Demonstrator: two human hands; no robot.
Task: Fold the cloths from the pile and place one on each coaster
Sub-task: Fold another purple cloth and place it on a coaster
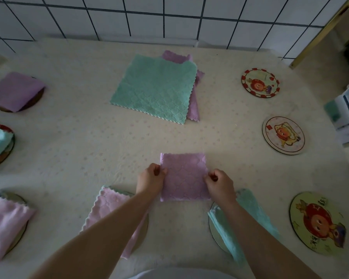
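The folded purple cloth, a quilted microfibre rectangle, lies flat on the table near its front edge. The left hand pinches its left edge; the right hand pinches its right edge. Behind it, the pile shows a green square with zigzag edges over purple cloth, mostly hidden. Three round printed coasters lie bare at right. Folded cloths largely hide the left and near coasters.

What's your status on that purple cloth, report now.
Left hand and right hand pinch the folded purple cloth by its side edges. Three coasters on the right bare, nearest. Nothing in the way.
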